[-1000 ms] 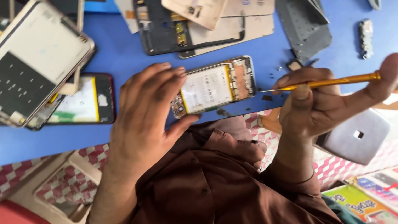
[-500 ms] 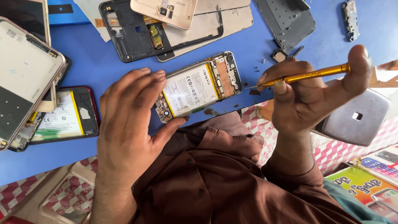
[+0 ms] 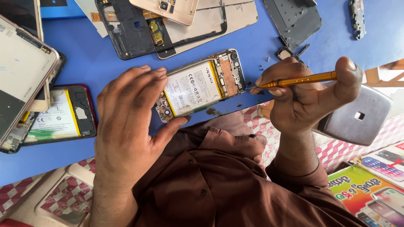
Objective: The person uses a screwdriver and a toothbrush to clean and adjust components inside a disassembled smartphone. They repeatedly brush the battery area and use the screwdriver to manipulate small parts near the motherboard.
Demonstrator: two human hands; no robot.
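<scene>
Phones in pieces are spread over a smooth blue tabletop (image 3: 105,67). At the far left a pale, flat phone body with rounded corners (image 3: 21,71) is laid at a slant, and just beside it a red-edged opened phone (image 3: 63,115) is seen with its white battery and yellow strip exposed. Further along, at the top, a black plastic mid-frame (image 3: 130,33) is lapped by a glossy gold back cover (image 3: 172,8) and a matte beige panel (image 3: 235,14). The left hand (image 3: 130,122) is laid flat, fingers held close together and stretched out, with fingertips on the near long edge of the opened smartphone (image 3: 198,86) and the thumb pressed against its lower corner, so that the phone is pinned to the table near the front edge. That phone is a slim metal-rimmed rectangle, tilted, with a white battery label in the middle and a copper-toned circuit board at its right end. The right hand (image 3: 303,96) is closed around a slender orange-gold metal screwdriver (image 3: 301,80), pinched between thumb and fingers, its fine tip held just beside the board end of the phone. Tiny dark screws (image 3: 266,59) are scattered nearby. A dark grey textured panel (image 3: 294,19) is placed above, and a brushed silver back cover (image 3: 357,113) with a small square hole is partly hidden behind the right hand.
</scene>
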